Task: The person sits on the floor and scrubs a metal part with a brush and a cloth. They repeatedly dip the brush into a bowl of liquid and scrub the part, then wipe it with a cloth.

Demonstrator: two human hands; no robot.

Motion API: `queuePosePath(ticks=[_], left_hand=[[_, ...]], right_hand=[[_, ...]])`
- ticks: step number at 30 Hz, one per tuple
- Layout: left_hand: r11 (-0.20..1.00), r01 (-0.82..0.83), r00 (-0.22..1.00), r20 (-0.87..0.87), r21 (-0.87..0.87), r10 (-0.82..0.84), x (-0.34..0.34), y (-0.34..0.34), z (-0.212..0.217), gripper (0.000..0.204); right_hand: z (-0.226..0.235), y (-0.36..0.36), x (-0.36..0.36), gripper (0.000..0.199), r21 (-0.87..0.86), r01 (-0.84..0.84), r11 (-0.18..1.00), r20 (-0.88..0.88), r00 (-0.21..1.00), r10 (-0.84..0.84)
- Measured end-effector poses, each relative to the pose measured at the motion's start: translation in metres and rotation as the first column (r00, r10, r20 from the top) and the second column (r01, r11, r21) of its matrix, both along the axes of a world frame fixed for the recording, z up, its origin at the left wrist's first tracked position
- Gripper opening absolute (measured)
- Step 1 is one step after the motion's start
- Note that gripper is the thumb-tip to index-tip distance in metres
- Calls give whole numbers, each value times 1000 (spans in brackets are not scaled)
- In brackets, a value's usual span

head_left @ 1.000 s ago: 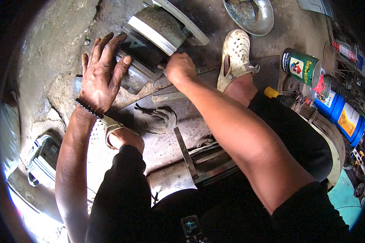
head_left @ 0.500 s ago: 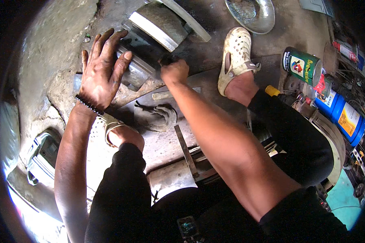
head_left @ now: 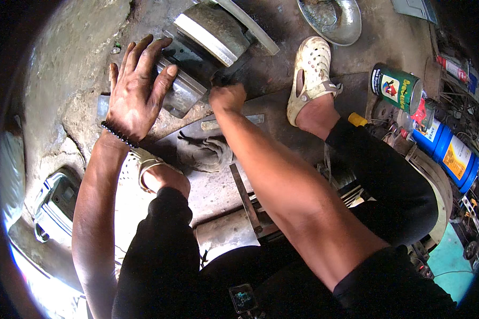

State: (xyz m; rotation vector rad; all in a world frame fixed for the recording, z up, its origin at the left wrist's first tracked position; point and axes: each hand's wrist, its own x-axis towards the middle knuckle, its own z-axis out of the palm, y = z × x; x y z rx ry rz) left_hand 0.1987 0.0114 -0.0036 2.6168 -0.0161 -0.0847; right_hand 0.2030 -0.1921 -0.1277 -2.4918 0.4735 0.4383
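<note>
My left hand (head_left: 135, 93), a dark beaded bracelet at its wrist, lies with fingers spread against a curved grey metal piece (head_left: 185, 94) on the floor. The thumb rests along that piece's upper edge. Just right of the piece, my right hand (head_left: 227, 98) is closed in a fist around something dark, mostly hidden by the fingers. Beyond both hands stands a larger curved metal block (head_left: 210, 33) with a bright bevelled edge. A dark gap runs between it and the nearer piece, close to my right fist.
A crumpled grey cloth (head_left: 203, 151) and a flat metal strip (head_left: 239, 121) lie nearer me. My clog-shod feet stand either side. A round metal dish (head_left: 348, 29) is at the far right. A green can (head_left: 395, 87) and blue container (head_left: 447, 154) lie among clutter on the right.
The view has shifted slightly. My right fist has moved a little toward me and left; my left hand stays spread on the metal piece.
</note>
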Motion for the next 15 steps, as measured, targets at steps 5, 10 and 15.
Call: queuePosePath(ticks=[5,10,15], left_hand=[[1000,-10,1000,-3,-16,10,1,-2,3,51],[1000,-20,1000,-13,-18,19,0,-1,2,50],[1000,-18,1000,-8,-21,18,-1,-1,1,50]], right_hand=[[6,-20,16,38,-78,-229,970,-105,970,221],[3,-14,11,44,-91,-75,993,-132,989,63],[1,-5,2,44,-104,-105,989,-39,994,101]])
